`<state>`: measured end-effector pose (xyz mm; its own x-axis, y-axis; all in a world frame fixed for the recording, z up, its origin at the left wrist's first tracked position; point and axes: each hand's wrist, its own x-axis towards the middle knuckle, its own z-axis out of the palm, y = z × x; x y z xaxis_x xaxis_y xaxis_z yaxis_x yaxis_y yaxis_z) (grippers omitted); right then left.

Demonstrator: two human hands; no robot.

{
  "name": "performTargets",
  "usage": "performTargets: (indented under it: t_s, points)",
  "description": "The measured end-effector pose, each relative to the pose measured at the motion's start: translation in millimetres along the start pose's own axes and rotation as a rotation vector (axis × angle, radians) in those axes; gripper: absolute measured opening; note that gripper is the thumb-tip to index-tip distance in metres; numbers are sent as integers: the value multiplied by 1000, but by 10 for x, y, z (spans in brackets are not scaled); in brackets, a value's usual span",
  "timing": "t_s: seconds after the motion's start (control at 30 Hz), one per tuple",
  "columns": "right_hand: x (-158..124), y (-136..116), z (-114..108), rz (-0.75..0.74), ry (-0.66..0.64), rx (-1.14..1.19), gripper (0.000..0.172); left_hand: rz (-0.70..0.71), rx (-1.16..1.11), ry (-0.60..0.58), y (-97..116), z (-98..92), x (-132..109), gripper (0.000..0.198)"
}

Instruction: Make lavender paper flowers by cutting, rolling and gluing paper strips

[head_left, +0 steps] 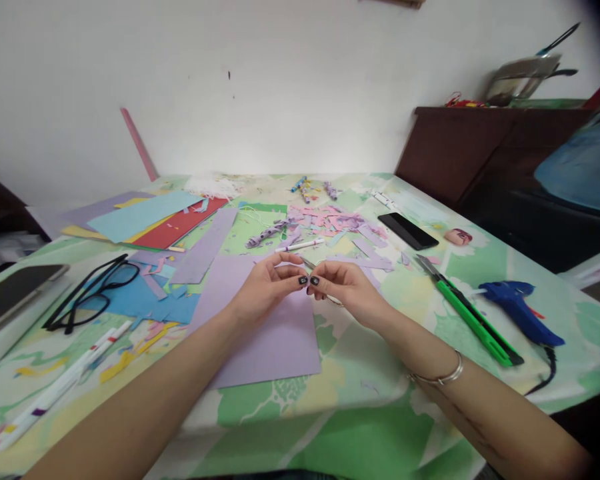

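Observation:
My left hand point(275, 283) and my right hand point(347, 287) meet in the middle of the view, thumbs and forefingers pinched tip to tip. Whatever they hold between them is too small to make out. Under my left hand lies a sheet of lilac paper point(275, 347) on the table. Partly covered by my right hand is a slim metal tool point(336, 302), perhaps scissors, with only bits of it showing. Just beyond the fingers, a white marker point(300, 245) lies beside a lilac paper strip point(210, 247) and a heap of pink and lilac scraps point(330, 220).
At right lie a green utility knife point(473, 320), a blue glue gun point(523, 307) and a black phone point(408, 230). Glasses point(93, 293), another phone point(17, 293), several markers point(65, 387) and coloured sheets point(145, 213) occupy the left. A wall stands behind the table.

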<state>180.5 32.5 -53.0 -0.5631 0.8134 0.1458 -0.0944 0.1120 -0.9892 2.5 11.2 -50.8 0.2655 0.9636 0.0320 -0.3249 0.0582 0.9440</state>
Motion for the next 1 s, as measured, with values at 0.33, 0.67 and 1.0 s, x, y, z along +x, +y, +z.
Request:
performTargets:
  t_s: [0.33,0.67,1.0]
  points:
    - [4,5,1,19,-4,11,25,-17,-3,-4,4,12,10,35]
    - [0,18,28,15,-12,-7,29,-37,-16,-1,-13,-6,10,38]
    - [9,87,53,-31,9,-115,29,-70,-49,-22,-38,-16,18,40]
